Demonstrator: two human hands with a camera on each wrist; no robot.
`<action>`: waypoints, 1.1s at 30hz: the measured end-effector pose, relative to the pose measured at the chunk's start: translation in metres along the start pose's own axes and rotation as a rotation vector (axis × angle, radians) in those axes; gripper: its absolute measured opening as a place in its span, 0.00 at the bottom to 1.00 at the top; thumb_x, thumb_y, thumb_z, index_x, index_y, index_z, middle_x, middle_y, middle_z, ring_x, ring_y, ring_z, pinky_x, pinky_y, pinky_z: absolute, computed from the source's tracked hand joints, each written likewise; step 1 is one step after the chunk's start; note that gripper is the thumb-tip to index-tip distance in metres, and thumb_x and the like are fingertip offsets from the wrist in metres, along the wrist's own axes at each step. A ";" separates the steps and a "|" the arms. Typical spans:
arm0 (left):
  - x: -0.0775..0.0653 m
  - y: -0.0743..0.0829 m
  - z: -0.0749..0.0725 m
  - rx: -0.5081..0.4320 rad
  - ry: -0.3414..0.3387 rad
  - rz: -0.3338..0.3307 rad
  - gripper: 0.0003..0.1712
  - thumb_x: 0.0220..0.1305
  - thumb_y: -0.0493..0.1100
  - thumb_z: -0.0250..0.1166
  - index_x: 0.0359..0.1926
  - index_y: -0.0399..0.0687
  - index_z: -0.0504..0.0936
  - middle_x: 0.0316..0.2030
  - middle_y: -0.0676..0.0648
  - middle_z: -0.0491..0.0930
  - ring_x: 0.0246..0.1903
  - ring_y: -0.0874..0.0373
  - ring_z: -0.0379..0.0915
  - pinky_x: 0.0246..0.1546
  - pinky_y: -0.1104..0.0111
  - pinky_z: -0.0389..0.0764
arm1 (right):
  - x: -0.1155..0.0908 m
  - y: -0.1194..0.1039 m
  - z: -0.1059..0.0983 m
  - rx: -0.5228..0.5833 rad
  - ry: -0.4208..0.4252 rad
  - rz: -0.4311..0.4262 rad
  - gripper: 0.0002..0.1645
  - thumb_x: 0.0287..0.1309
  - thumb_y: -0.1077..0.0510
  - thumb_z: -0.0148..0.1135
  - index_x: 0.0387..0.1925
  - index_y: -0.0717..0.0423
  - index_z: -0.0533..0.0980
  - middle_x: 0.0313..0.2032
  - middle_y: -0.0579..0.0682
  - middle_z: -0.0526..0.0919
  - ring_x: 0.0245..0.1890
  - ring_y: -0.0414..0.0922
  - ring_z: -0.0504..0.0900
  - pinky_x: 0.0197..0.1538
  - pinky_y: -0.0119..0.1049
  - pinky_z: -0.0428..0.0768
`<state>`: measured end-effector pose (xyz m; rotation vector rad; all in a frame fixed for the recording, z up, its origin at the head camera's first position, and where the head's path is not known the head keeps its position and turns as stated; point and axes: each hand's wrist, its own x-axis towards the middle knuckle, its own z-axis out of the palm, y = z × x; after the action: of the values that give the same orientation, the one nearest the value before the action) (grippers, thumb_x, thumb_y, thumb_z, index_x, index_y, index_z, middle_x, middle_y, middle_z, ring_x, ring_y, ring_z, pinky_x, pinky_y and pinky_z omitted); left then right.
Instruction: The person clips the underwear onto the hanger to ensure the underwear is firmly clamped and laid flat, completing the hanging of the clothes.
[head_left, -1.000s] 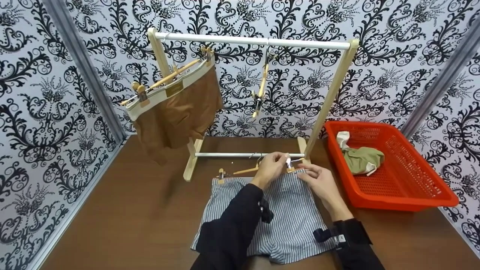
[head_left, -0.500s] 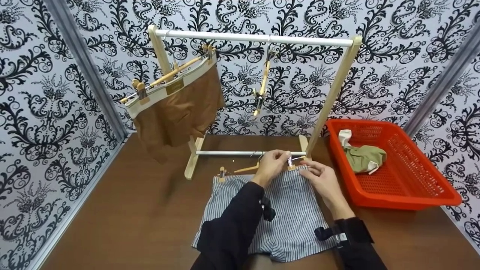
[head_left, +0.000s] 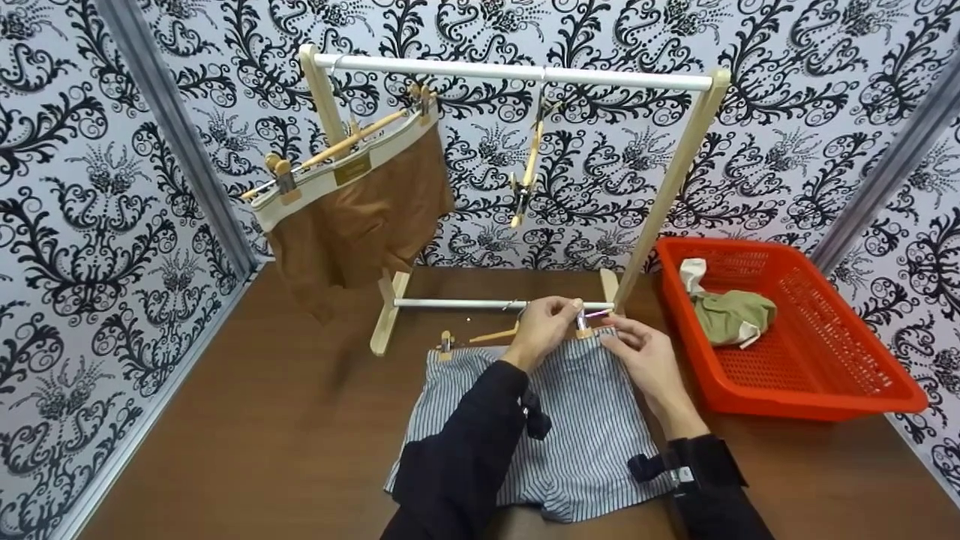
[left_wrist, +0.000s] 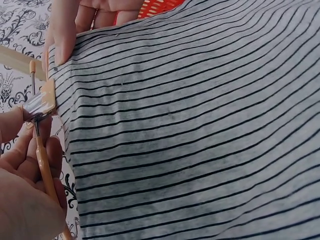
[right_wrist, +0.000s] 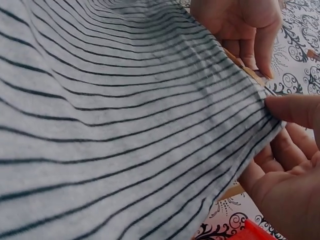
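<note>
Blue-and-white striped shorts lie spread on the brown table, waistband toward the rack. My left hand pinches the right-hand clip of a wooden clip hanger, thumb on its metal part. In the left wrist view the clip's wooden pad sits over the waistband edge. My right hand pinches the waistband's right corner between thumb and fingers, as the right wrist view shows up close. The hanger's other clip sits on the waistband's left end. Part of the hanger is hidden behind my left hand.
A wooden rack with a white rail stands behind. Brown shorts hang from it on a clip hanger at left; a bare clip hanger hangs mid-rail. At right, a red basket holds a green-and-white garment.
The head view has shifted slightly, so the scene sits a little differently in frame. Both hands keep their hold at the clip and the waistband corner, with hardly any movement.
</note>
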<state>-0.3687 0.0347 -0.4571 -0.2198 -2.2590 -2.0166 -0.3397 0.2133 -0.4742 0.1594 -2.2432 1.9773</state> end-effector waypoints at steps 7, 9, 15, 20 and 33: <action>0.000 0.002 -0.001 -0.040 0.008 0.015 0.13 0.71 0.44 0.65 0.41 0.37 0.87 0.37 0.50 0.84 0.38 0.63 0.75 0.44 0.70 0.76 | -0.002 -0.004 0.000 -0.039 -0.014 -0.013 0.20 0.60 0.66 0.70 0.53 0.69 0.81 0.53 0.62 0.83 0.40 0.38 0.83 0.42 0.28 0.80; 0.000 0.004 -0.001 -0.054 0.013 0.015 0.13 0.71 0.44 0.65 0.42 0.36 0.87 0.38 0.50 0.84 0.38 0.63 0.75 0.44 0.70 0.76 | -0.002 -0.004 -0.001 -0.045 -0.030 -0.018 0.21 0.59 0.67 0.71 0.53 0.69 0.81 0.50 0.62 0.85 0.38 0.39 0.83 0.41 0.28 0.81; -0.001 0.003 0.000 -0.032 0.011 -0.003 0.13 0.70 0.44 0.66 0.42 0.38 0.88 0.37 0.51 0.84 0.38 0.63 0.75 0.44 0.70 0.76 | -0.002 -0.003 -0.002 -0.037 -0.061 -0.010 0.28 0.56 0.66 0.74 0.58 0.70 0.78 0.51 0.63 0.85 0.40 0.37 0.85 0.42 0.27 0.81; -0.003 0.001 0.001 -0.021 -0.004 -0.008 0.13 0.71 0.45 0.66 0.42 0.38 0.88 0.37 0.51 0.84 0.38 0.62 0.75 0.44 0.69 0.76 | -0.002 -0.003 0.000 -0.022 0.010 0.002 0.28 0.55 0.66 0.75 0.57 0.71 0.78 0.53 0.60 0.84 0.41 0.35 0.84 0.44 0.26 0.80; -0.003 0.003 -0.003 0.050 0.014 0.011 0.13 0.69 0.46 0.66 0.42 0.39 0.89 0.38 0.50 0.86 0.40 0.62 0.77 0.47 0.68 0.76 | -0.002 0.000 0.006 0.005 -0.062 0.074 0.31 0.57 0.66 0.73 0.61 0.70 0.75 0.48 0.58 0.87 0.41 0.36 0.86 0.44 0.27 0.80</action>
<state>-0.3657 0.0322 -0.4543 -0.2128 -2.2920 -1.9470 -0.3375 0.2076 -0.4753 0.1422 -2.3143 2.0425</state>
